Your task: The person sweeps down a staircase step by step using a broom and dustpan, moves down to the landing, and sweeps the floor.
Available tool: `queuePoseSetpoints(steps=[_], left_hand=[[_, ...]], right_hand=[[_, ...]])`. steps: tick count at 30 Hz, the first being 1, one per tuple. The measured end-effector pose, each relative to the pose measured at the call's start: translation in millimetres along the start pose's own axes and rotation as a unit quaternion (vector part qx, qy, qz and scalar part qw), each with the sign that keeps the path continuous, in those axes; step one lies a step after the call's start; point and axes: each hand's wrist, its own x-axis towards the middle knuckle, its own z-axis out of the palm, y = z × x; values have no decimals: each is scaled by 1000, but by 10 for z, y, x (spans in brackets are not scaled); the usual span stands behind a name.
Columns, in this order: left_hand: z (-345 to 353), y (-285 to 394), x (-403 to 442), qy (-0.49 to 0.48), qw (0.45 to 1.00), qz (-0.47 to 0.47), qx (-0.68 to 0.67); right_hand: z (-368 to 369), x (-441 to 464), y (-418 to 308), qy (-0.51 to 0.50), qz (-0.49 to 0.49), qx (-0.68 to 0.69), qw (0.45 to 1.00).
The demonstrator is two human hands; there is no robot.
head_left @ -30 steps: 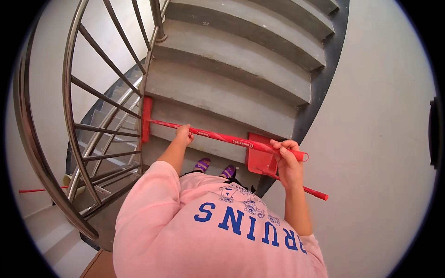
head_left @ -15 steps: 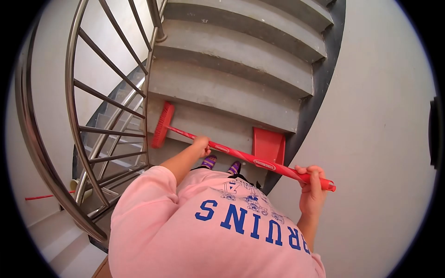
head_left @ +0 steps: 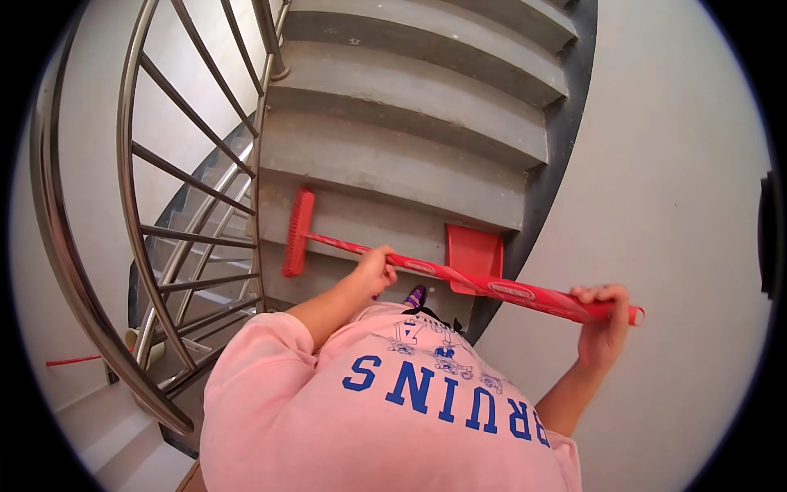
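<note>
“Grey stairs [head_left: 393, 156] rising ahead of the left hand [head_left: 377, 269] and the right hand [head_left: 605, 334]; rail [head_left: 125, 123] off beyond the left, pale wall [head_left: 672, 164] beyond the right. And the broom [head_left: 463, 278]?”

“Slung crosswise, from well past the left hand to just past the right. Held in both, closed round the handle [head_left: 566, 302].”

“Gripped where?”

“With the left, partway down; with the right, just short of the top end.”

“Lying which way?”

“Slanting: forward and left from the left hand to the brush [head_left: 298, 232], back and right to the right hand. Nearer to the brush by far: the left.”

“And the pan [head_left: 474, 250]?”

“Low on the stairs, beyond the handle, sideways between the hands: forward and right of the left, forward and left of the right. Well apart from the brush.”

“Touching the handle?”

“Overlapped by it in view; whether in contact, impossible to tell from here.”
</note>
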Motion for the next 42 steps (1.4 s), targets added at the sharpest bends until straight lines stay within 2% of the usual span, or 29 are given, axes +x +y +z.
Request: queuePoseSetpoints(steps=[4, 7, 9, 16, 28, 32, 37, 42], left_hand=[[-188, 337, 82, 73, 993, 89, -40], [-434, 539, 373, 132, 982, 128, -30], [-541, 604, 516, 126, 987, 96, -32], [-577, 311, 705, 51, 998, 6, -26], [-142, -168, 594, -24, 992, -102, 75], [84, -310, 442, -56, 986, -132, 89], [335, -465, 260, -114, 972, -172, 114], [562, -539, -26, -145, 951, -200, 184]], right_hand=[[216, 166, 545, -14, 61, 82, 995], [456, 183, 951, 27, 162, 140, 976], [503, 151, 1125, 63, 190, 163, 966], [361, -162, 880, 172, 223, 140, 949], [94, -411, 177, 222, 160, 41, 961], [58, -489, -83, 198, 108, -33, 974], [22, -566, -435, 115, 44, -97, 988], [29, -599, -694, 105, -27, -132, 985]])
